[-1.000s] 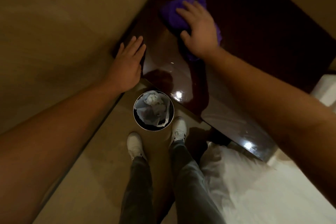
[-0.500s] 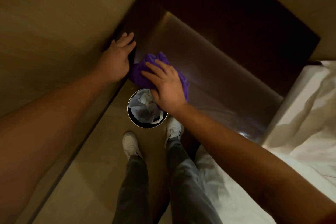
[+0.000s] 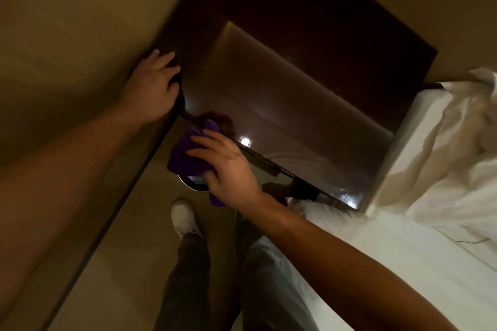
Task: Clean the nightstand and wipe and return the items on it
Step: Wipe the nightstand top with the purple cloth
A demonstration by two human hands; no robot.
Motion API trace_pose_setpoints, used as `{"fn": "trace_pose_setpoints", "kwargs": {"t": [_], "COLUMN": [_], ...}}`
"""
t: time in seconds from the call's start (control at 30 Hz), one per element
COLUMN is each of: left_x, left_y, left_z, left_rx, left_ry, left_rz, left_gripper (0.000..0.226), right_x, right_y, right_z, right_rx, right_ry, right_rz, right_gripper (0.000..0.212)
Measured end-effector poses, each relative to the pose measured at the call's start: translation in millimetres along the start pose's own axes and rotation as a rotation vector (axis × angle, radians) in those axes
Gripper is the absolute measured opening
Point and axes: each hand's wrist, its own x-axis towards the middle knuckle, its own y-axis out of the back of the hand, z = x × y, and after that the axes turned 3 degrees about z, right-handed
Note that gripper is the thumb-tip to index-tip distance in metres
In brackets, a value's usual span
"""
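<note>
Right hand point(image 3: 228, 169), fingers partly curled, gripping purple cloth point(image 3: 189, 154) just off nightstand point(image 3: 295, 105) near-left corner, above waste bin point(image 3: 192, 185). Left hand point(image 3: 154, 88), fingers bent, resting on nightstand's left edge beside wall point(image 3: 67, 21).

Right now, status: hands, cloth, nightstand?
Left hand rests on nightstand corner. Right hand holds purple cloth off the front edge, over the bin. Nightstand top bare, nothing blocking.
</note>
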Motion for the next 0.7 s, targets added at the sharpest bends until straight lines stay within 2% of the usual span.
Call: {"fn": "trace_pose_setpoints", "kwargs": {"t": [0.1, 0.27, 0.4, 0.53, 0.6, 0.7], "left_x": [-1, 2, -2, -8, -2, 16], "left_y": [4, 2, 4, 1, -6, -6], "left_z": [16, 35, 72, 149, 193, 246], "left_rx": [-0.002, 0.055, -0.017, -0.121, -0.257, -0.704], "left_ry": [0.003, -0.013, 0.022, 0.078, 0.108, 0.281], "left_rz": [0.063, -0.008, 0.084, -0.012, -0.099, -0.225], "left_gripper": [0.051, 0.055, 0.037, 0.026, 0.032, 0.049], "right_x": [6, 10, -7, -14, -10, 2], "right_y": [36, 126, 175, 188, 190, 192], "right_z": [8, 58, 91, 90, 81, 67], "right_rx": [0.018, -0.116, -0.171, -0.071, 0.021, 0.129], "right_ry": [-0.071, -0.243, -0.390, -0.410, -0.408, -0.397], "right_rz": [0.183, 0.486, 0.515, 0.553, 0.584, 0.652], "right_gripper": [0.057, 0.055, 0.055, 0.058, 0.060, 0.061]}}
